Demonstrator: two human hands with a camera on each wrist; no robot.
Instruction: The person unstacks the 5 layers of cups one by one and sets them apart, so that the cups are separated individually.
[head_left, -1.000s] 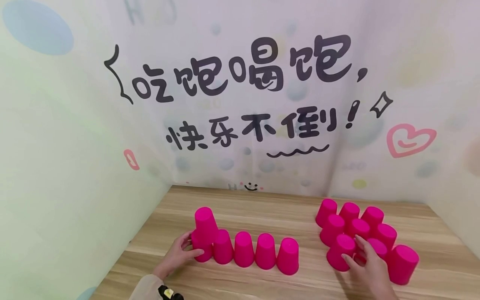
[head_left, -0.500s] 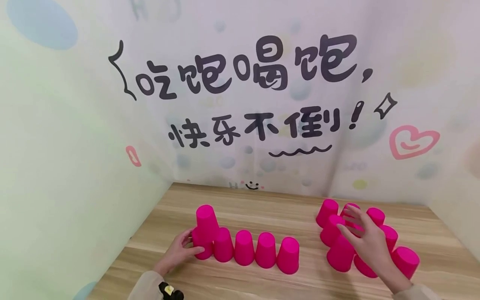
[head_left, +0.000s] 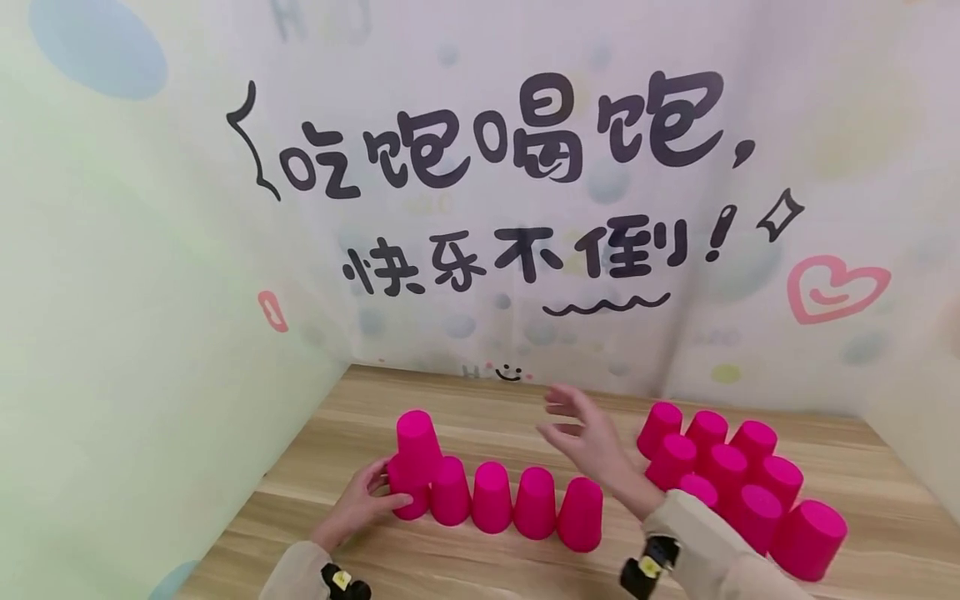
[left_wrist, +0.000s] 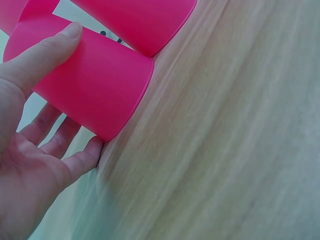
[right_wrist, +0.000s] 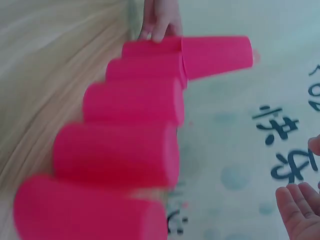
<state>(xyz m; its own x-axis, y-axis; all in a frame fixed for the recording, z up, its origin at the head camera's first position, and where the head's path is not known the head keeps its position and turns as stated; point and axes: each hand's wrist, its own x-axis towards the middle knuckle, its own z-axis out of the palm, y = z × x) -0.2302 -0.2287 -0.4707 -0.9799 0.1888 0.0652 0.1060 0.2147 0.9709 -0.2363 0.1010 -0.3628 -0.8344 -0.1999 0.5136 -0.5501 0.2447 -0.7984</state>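
My left hand (head_left: 366, 500) grips the leftmost pink cup (head_left: 409, 500) of an upside-down row. In the left wrist view its thumb lies across that cup (left_wrist: 95, 85) while the fingers reach round the other side. One upside-down cup (head_left: 417, 446) sits on top at the row's left end. Beyond the row's right end, my right hand (head_left: 596, 446) hovers over the table, holding nothing, its fingers loosely bent. The right wrist view shows only part of this hand (right_wrist: 302, 210) at the lower right, with the row of cups (right_wrist: 117, 152) to its left.
Several more upside-down pink cups (head_left: 725, 468) stand grouped on the right of the wooden table (head_left: 322, 450). My right sleeve (head_left: 708, 542) covers part of the nearest ones. A white printed curtain (head_left: 465, 333) hangs along the back.
My right hand has left the front cup of the right group, lifted over the group and swung left towards the row, holding nothing. The left hand keeps its grip in place.
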